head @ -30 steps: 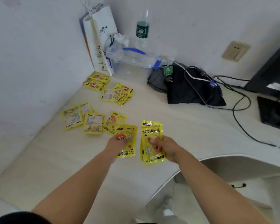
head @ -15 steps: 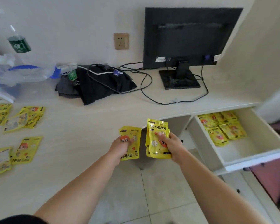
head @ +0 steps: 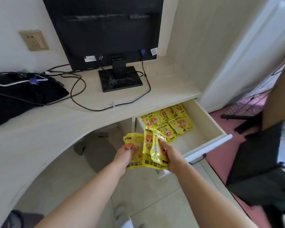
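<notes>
**Position of the load.** The left hand (head: 125, 156) holds a single packet (head: 133, 141), with the thumb pressed on its printed face and the fingers underneath. The right hand (head: 170, 155) holds a stack of packets (head: 149, 146), at least two, fanned slightly, with the thumb across the top one. Both grips are closed on their loads. Both loads hang in the air over the floor, in front of the curved edge of the bench (head: 56, 127).

**Governing relation.** The open drawer (head: 210, 124) lies ahead and to the right of both hands. The right hand is the nearer: the top of its stack overlaps the drawer's front-left corner in the view. The long axis of every held packet runs away from the person, roughly toward the drawer. Stored packets (head: 171, 120) lie flat in the rear and middle of the drawer, some overlapping. The front strip of the drawer floor (head: 192, 143) is bare and, by judgement, is the easiest place to set the load down.

**Obstructions.** The drawer's left wall and the bench edge stand between the left hand and the drawer floor, so that load must cross over or pass behind the right hand. The drawer front with its handle (head: 197, 159) projects just to the right of the right wrist.

**Surroundings.** On the bench stand a monitor (head: 105, 30), trailing cables (head: 80, 89) and a black bag (head: 23, 97). A wall socket (head: 34, 40) sits above. A blurred dark object (head: 262, 162) is at the right.
</notes>
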